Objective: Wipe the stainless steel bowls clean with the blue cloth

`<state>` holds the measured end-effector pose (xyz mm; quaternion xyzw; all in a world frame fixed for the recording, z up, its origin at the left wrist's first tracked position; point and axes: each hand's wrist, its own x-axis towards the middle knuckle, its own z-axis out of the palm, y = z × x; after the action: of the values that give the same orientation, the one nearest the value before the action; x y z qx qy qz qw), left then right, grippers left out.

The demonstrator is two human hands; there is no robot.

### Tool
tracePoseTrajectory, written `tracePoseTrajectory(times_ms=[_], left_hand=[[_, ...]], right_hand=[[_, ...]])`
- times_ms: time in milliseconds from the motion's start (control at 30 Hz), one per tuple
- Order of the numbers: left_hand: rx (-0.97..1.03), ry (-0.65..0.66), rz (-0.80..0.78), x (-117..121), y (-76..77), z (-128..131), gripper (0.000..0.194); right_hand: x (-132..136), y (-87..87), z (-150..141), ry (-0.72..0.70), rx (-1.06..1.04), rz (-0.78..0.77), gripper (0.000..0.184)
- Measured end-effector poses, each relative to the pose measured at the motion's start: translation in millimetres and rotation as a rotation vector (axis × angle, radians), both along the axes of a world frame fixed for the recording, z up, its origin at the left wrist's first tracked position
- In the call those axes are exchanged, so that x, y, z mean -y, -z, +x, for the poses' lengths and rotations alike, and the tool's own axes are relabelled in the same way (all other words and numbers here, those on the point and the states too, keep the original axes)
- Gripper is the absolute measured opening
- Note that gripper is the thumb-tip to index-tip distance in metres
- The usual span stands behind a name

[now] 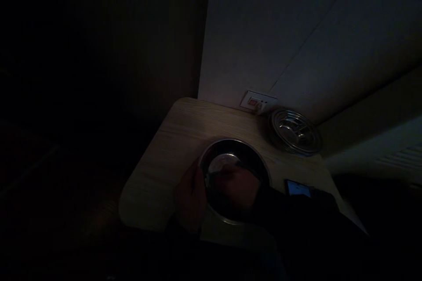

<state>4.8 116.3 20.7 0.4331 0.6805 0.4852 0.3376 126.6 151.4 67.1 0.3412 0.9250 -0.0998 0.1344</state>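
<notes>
The scene is very dark. A round steel bowl (pixel 253 156) stands on a small light wooden table (pixel 171 149). My left hand (pixel 190 197) rests against the bowl's left rim, fingers curled around its edge. My right hand (pixel 240 186) is inside the bowl, closed on what looks like a spoon (pixel 214 176), its handle lying toward the left. Pale contents show at the bowl's bottom, too dim to name. My dark right sleeve runs off to the lower right.
A round steel lid (pixel 294 131) leans at the table's back right against the wall. A wall socket (pixel 257 102) sits just behind it. A phone (pixel 298 189) with a lit screen lies right of the bowl. Left of the table is darkness.
</notes>
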Motion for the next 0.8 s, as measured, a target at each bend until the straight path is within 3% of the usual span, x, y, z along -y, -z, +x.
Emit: tracePoseTrajectory(times_ms=[100, 267, 400, 667, 800], left_hand=[[-0.012, -0.021, -0.016, -0.1, 0.1, -0.4, 0.034], [0.022, -0.028, -0.044, -0.3, -1.3, 1.5, 0.036], [-0.023, -0.048, -0.033, 0.3, -1.2, 3.1, 0.036], [0.039, -0.046, -0.020, 3.8, -2.4, 2.0, 0.037], [0.133, 0.097, -0.102, -0.3, -6.8, -15.1, 0.038]], right_hand=[[-0.1, 1.3, -2.1, 0.045, 0.011, 0.077, 0.020], [5.7, 7.4, -0.9, -0.048, 0.021, 0.070, 0.017], [-2.9, 6.8, -5.0, 0.023, 0.017, 0.150, 0.020], [7.8, 1.4, 9.3, -0.035, -0.076, -0.019, 0.016], [5.9, -2.8, 16.1, -0.033, -0.142, -0.043, 0.016]])
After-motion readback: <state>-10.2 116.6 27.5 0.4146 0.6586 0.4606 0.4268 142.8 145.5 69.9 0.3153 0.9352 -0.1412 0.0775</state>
